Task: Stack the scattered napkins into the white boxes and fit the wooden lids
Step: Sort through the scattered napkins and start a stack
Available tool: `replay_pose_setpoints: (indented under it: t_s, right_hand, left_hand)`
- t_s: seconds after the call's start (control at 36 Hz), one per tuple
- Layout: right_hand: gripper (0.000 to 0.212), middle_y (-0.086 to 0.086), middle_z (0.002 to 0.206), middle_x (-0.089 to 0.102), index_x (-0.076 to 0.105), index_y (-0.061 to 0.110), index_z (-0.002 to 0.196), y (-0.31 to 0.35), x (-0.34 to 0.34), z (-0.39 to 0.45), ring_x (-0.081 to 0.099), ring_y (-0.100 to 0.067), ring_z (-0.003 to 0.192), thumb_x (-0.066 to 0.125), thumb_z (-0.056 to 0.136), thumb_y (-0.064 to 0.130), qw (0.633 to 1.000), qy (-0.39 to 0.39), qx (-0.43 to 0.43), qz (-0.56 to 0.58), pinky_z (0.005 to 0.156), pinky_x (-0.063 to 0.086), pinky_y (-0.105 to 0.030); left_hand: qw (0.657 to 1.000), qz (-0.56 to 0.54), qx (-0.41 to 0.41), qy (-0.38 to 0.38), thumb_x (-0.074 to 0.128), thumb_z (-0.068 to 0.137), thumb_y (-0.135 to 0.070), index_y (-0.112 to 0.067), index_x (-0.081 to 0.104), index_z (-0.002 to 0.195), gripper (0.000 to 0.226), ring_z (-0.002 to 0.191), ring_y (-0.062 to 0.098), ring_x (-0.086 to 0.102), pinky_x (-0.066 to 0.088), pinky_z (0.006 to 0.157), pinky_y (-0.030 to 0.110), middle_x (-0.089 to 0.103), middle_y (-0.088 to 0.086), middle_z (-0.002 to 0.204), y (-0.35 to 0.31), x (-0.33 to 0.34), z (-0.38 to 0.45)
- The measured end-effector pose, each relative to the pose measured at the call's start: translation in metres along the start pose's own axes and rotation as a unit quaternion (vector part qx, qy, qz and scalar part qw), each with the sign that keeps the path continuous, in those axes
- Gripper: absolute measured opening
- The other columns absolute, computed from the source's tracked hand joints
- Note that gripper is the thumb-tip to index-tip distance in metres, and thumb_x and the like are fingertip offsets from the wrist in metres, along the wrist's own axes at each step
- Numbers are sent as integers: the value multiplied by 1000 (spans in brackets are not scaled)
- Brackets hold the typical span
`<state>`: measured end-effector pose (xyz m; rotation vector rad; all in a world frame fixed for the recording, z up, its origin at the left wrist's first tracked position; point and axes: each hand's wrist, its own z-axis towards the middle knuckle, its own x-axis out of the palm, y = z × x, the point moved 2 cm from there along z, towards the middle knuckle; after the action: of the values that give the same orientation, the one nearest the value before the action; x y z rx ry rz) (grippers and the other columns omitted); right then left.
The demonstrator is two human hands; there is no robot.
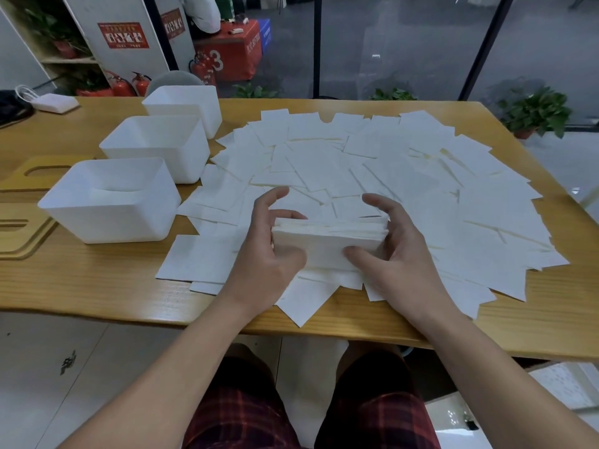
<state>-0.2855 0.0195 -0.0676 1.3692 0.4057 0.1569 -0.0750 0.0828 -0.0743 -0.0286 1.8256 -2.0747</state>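
Surface: a wooden table with a light grain, its near edge running left to right in front of the seated person.
Room: tiled floor below; glass panels with dark frames on the far side; potted plants far right; red fire extinguishers and a red cube far left.
Scattered napkins: white sheets spread over the centre and right of the table, overlapping at many angles, some hanging past the near edge.
White boxes: three in a row at left, running near to far. The near box has a low layer of napkins inside; the middle box and the far box show no contents from this angle.
Wooden lids: flat at the far left edge, just beside the near box, each with a slot; how many are stacked cannot be told.
Napkin stack: near centre, resting on the loose sheets, well apart from the boxes.
Left hand: thumb and curled fingers clasp the stack's left end.
Right hand: thumb on the near face, fingers arched over the right end, clasping it.
Grip width: both hands set as wide as the stack is long.
Stack axis: long axis left to right, roughly parallel to the near table edge; broad face tilted toward the person.
Other item: a white charger with cable far left.
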Motion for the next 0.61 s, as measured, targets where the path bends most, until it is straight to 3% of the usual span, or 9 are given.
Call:
replay_pose_setpoints:
  t_s: [0.08,0.22,0.31,0.39,0.5,0.56,0.61]
  right_hand:
    - [69,9,118,74,51,46,145,2,2,1,73,-13,109,81,92,13,1000,-19,0,-12,95,61,-41]
    - [55,5,110,76,56,43,139,3,9,1,75,-14,100,84,94,28,997,-31,25,63,82,62,-32]
    - [43,14,86,64,60,41,135,1,11,1,63,-3,77,76,96,48,996,-51,36,62,70,51,-18]
    - [31,2,86,54,66,40,125,-2,11,3,55,-7,76,69,99,58,990,-115,38,72,74,49,-26]
    - [25,10,91,64,71,33,114,-1,23,6,63,-5,82,67,101,54,983,-138,45,110,74,51,-25]
    - [22,17,104,70,72,35,113,1,32,8,70,-11,97,70,100,54,984,-130,51,111,79,58,-37]
    - [18,21,108,70,73,34,112,0,34,9,67,-7,99,71,101,49,983,-143,54,103,82,56,-38]
  left_hand:
    - [1000,13,10,-22,71,91,6,-46,32,159,94,99,14,68,59,77,26,66,-13,124,-2,3,1]
    - [998,-58,13,-32,71,91,8,-46,32,160,96,114,22,69,64,89,35,66,-2,128,-5,9,3]
    - [998,-55,23,-30,71,91,10,-43,31,161,97,116,21,68,63,86,31,63,1,129,-6,11,2]
    - [998,-54,14,-42,70,91,10,-44,33,160,94,110,19,69,63,82,30,64,0,127,-3,6,3]
    - [998,-43,15,-33,71,89,9,-42,35,159,94,106,17,68,59,81,24,64,-2,125,-4,10,0]
    - [998,-27,36,-37,71,89,10,-41,35,160,94,104,17,67,57,80,23,66,-3,122,-7,14,-3]
    - [998,-23,43,-49,70,90,10,-39,36,160,92,103,18,67,56,80,23,66,-3,120,-6,13,-4]
